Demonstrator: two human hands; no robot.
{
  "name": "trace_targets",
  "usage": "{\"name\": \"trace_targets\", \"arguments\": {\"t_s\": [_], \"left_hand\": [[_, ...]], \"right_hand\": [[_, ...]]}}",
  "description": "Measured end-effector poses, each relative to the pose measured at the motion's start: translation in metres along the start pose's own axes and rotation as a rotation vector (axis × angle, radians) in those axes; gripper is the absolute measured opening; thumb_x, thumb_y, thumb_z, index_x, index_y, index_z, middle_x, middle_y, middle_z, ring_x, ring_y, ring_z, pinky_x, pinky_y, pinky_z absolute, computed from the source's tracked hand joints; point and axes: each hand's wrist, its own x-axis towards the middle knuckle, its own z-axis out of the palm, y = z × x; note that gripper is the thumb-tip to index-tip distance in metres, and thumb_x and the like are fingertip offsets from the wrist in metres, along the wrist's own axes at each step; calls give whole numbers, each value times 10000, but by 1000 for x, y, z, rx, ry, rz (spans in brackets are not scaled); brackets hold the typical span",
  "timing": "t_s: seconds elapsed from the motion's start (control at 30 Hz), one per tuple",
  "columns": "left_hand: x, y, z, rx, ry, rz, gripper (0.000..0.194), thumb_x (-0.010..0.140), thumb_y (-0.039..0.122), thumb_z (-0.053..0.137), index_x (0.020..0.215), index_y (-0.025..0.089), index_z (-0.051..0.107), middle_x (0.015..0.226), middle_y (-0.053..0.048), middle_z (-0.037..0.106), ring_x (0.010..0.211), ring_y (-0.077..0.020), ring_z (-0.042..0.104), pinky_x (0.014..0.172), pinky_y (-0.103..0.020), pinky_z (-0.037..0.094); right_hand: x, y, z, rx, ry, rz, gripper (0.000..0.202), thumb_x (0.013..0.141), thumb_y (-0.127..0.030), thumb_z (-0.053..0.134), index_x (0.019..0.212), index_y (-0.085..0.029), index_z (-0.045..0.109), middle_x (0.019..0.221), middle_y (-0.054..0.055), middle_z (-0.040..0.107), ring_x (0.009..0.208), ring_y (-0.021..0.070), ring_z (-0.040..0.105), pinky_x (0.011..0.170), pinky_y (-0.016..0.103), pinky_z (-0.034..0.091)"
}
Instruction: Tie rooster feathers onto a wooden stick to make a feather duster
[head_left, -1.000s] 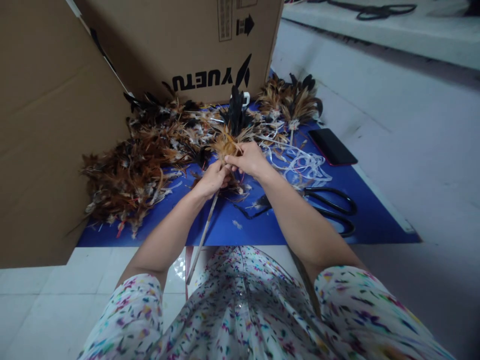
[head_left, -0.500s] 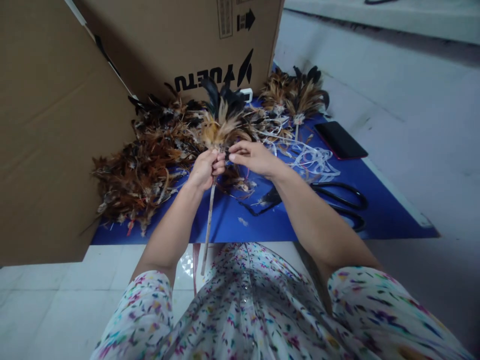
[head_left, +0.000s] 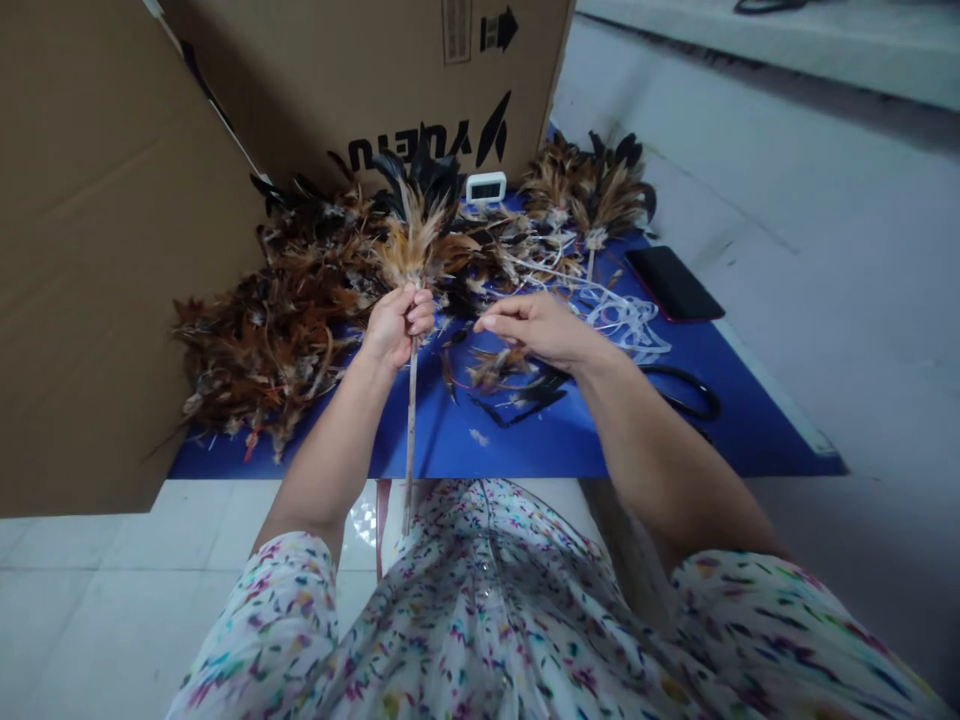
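My left hand (head_left: 400,322) is closed round the top of a thin wooden stick (head_left: 411,430), just beneath a bunch of feathers (head_left: 416,240). The feathers are tan at the base with black tips and stand upright; the stick's lower end hangs past the table edge. To the right, apart from the bunch, my right hand (head_left: 536,325) hovers over the blue table with thumb and fingers pressed together. What is between those fingertips, if anything, is too small to make out. Loose brown feathers (head_left: 499,368) lie just below it.
A large pile of brown feathers (head_left: 277,320) fills the left side beside cardboard (head_left: 90,250). Behind are a small white digital device (head_left: 486,188) and feather bundles (head_left: 592,190). Tangled white strips (head_left: 626,320), a dark phone (head_left: 675,284) and black-handled scissors (head_left: 694,390) lie right.
My right hand has moved away from the feather bunch, to the right. My left hand still holds the stick, and the view has shifted slightly.
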Motion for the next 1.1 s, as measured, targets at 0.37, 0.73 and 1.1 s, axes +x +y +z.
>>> {"name": "trace_targets", "arguments": {"t_s": [0.37,0.73,1.1], "left_hand": [[4,0,-3,34,52,-4,311,982,107,350,678,149,401,615,35,432,404,5,328,350,-94,205],[1,-6,2,106,24,-19,306,949,82,407,654,156,376,619,35,420,405,2,313,351,-101,193],[2,-12,1,173,-13,-32,273,943,73,383,682,148,398,617,32,428,408,-4,311,357,-103,186]], "right_hand": [[-5,17,-49,-389,431,-141,136,819,-260,622,801,-162,714,617,4,590,570,123,519,593,285,415],[-16,30,-73,-1141,-80,-385,342,768,-44,477,893,-189,761,977,84,738,980,244,626,884,383,437],[-12,34,-80,-1049,43,-237,187,760,-117,574,853,-161,730,858,66,718,840,202,631,795,320,452]]}}
